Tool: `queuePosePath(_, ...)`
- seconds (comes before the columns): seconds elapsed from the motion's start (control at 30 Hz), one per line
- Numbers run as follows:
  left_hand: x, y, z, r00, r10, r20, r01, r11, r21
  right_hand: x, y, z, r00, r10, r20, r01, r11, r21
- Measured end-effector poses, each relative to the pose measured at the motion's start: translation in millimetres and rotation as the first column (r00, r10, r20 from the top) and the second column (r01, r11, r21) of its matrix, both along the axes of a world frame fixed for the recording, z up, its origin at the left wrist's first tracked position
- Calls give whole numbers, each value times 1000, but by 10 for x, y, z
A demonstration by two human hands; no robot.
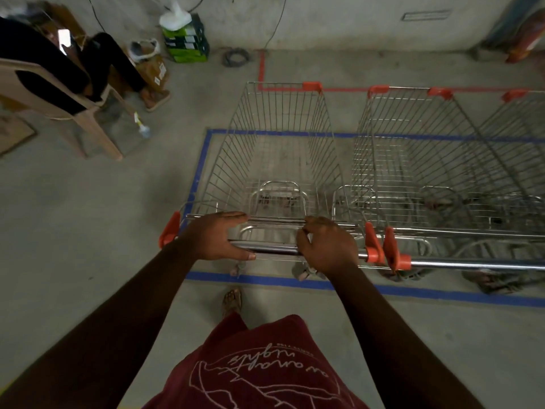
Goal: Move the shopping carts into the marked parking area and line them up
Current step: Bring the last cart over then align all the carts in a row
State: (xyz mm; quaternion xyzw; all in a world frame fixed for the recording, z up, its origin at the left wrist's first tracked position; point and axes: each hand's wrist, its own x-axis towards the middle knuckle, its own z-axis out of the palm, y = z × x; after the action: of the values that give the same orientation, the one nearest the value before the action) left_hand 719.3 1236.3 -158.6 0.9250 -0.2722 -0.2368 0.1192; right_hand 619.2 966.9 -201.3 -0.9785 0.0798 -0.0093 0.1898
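Sitting at the far left, a person in dark clothes (pixel 59 63) occupies a tan plastic chair (pixel 59 104), with a green carton (pixel 187 39) and a coil of cable (pixel 236 57) on the bare concrete floor (pixel 88 216) beyond. Blue tape (pixel 202 160) outlines a rectangular bay on that floor; red tape (pixel 261 72) marks a second line farther out.

Inside the bay's left end stands the nearest shopping cart (pixel 280 149), a tapering basket of thin chrome wire with orange plastic corner caps. Its long axis runs straight away from the camera, narrow nose pointing at the red line, and its rear wheels look to sit just inside the near blue strip, though blur makes that uncertain. A narrow strip of floor separates its left side from the blue edge.

The left hand (pixel 218 237) lies open over the smooth round handle bar (pixel 265 249), fingers stretched toward the basket's rear rim, thumb under the bar, not clenched. The right hand (pixel 327 246) is curled around the same bar.

Just beside, to the right, a second cart (pixel 413 160) is parked parallel and facing the same way, the two handle ends nearly touching. A third cart (pixel 513 143) follows at the frame edge.
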Motion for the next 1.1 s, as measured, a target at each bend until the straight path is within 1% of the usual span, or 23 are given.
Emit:
queuePosePath(0.07, -30, 7, -22, 1000, -1, 21, 1, 1000, -8, -11, 14, -1, 999, -33, 10, 33, 999, 2)
queuePosePath(0.2, -38, -4, -63, 997, 4, 80, -2, 1000, -24, 53, 24, 16, 995, -92, -32, 92, 996, -17)
queuePosePath(0.3, -44, -15, -51, 996, 22, 81, -21, 1000, -11, 54, 3, 21, 997, -69, -36, 69, 998, 5)
queuePosePath(0.47, -77, -19, -38, 996, 26, 82, -28, 999, 19, 13, -9, -21, 1000, -13, -2, 13, 999, -33)
queuePosePath(0.63, -68, -52, -3, 1000, 22, 20, -22, 1000, 20, 15, -22, -32, 1000, -19, 18, 20, 999, -43)
queuePosePath(0.83, -80, -46, -11, 999, 5, 34, -5, 1000, 4, 7, -24, -15, 1000, -10, 26, 10, 1000, -16)
queuePosePath(0.97, -73, -21, -43, 998, -5, 63, 9, 999, -50, -3, -27, 2, 998, 24, 53, -24, 1000, -1)
queuePosePath(1.07, -65, 21, -82, 998, -15, 65, 22, 994, -108, -57, -10, 29, 990, 67, 123, -66, 998, -9)
queuePosePath(1.1, -58, 40, -89, 998, -3, 65, 13, 988, -157, -83, 1, 30, 987, 57, 153, -60, 998, 13)
